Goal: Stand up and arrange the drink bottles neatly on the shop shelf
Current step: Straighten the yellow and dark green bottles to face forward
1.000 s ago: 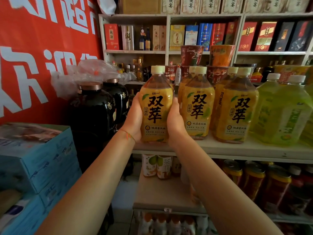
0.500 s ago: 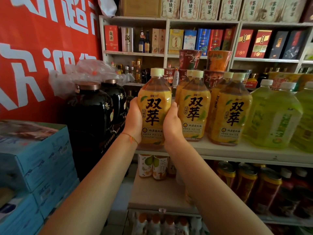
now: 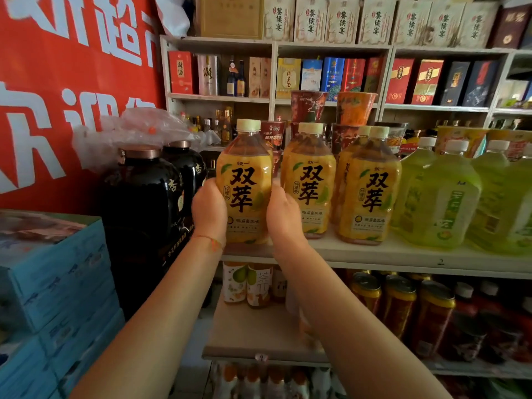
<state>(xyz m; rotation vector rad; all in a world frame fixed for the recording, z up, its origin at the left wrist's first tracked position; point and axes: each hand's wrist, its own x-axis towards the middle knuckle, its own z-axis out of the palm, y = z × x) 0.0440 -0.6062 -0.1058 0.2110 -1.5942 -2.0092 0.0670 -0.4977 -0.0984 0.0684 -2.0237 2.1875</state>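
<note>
Yellow tea bottle (image 3: pixel 244 185) upright at left end of the shelf (image 3: pixel 374 254), label facing out, base hidden by the hands so can't tell if it's resting or lifted. Left hand (image 3: pixel 208 213) and right hand (image 3: pixel 283 216) wrap its lower sides, fingers curled round the back. Two more yellow bottles (image 3: pixel 309 182) stand right beside it, green bottles (image 3: pixel 437 194) further right, black jars (image 3: pixel 144 203) to the left.

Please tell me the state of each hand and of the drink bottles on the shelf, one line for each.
Left hand: grips the held bottle's left side.
Right hand: grips its right side.
Held bottle: upright, capped, at the shelf's left end.
Other orange bottles: upright, capped.
Green bottles: upright, capped.
</note>
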